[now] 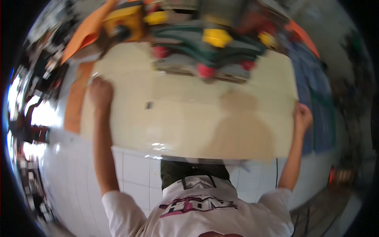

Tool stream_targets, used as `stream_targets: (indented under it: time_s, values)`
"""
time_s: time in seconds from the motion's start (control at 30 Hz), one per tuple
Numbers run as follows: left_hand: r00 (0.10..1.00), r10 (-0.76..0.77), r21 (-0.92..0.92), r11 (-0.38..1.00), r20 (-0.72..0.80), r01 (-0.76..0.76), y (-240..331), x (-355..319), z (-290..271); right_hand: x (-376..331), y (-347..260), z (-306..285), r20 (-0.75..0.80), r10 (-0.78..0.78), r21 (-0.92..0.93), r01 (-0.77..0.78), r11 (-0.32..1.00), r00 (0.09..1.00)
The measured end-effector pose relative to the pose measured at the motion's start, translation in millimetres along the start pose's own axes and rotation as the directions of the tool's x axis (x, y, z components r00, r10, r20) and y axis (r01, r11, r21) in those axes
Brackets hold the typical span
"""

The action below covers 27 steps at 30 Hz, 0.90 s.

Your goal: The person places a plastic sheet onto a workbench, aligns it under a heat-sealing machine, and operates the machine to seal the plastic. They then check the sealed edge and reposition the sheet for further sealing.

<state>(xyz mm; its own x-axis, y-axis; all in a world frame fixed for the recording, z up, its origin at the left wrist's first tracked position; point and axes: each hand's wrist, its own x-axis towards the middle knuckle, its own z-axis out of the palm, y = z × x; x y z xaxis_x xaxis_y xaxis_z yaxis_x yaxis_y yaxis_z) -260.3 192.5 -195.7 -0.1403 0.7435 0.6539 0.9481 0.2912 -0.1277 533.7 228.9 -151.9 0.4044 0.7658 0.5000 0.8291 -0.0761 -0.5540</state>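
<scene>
A broad, glossy cream sheet (pixel 177 122) spreads in front of me, with a small dark mark near its middle. My left hand (pixel 101 93) is curled closed at its left side, near the far corner; motion blur hides what the fingers hold, if anything. At the right edge, the fingers of my right hand (pixel 303 116) are pinched together on the sheet's border. Beyond the sheet's middle stands a dark green machine (pixel 209 49) with a yellow star-shaped knob (pixel 217 38) and red knobs along its lower edge.
An orange strip (pixel 79 96) lies past the left edge, and blue material (pixel 314 94) hangs or lies along the right. A yellow machine part (pixel 124 21) and orange material (pixel 85 33) are at the far left. White floor tiles (pixel 136 170) show below the front edge.
</scene>
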Motion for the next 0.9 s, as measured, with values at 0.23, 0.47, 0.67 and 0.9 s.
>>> stream_targets:
  time_s: [0.23, 0.47, 0.67, 0.9]
  values:
    - [0.880, -0.267, -0.054, 0.949, 0.392, 0.312, -23.0, -1.1, 4.0, -15.4, -73.7, -39.8, 0.103, -0.051, -0.059, 0.057, 0.997, 0.993]
    - [0.865, -0.277, -0.078, 0.938, 0.420, 0.338, -18.4, 0.2, -1.7, -72.8, -69.6, -21.1, 0.320, -0.363, -0.105, 0.413, 0.904, 0.875]
    - [0.847, -0.306, -0.044, 0.932, 0.435, 0.359, -20.9, 4.8, -6.8, -76.0, -65.9, -13.4, 0.274, -0.350, -0.121, 0.394, 0.911, 0.895]
    - [0.890, -0.188, 0.070, 0.982, 0.416, 0.175, -38.5, -7.1, 19.7, -77.4, -67.2, -12.8, 0.275, -0.302, -0.162, 0.354, 0.921, 0.913]
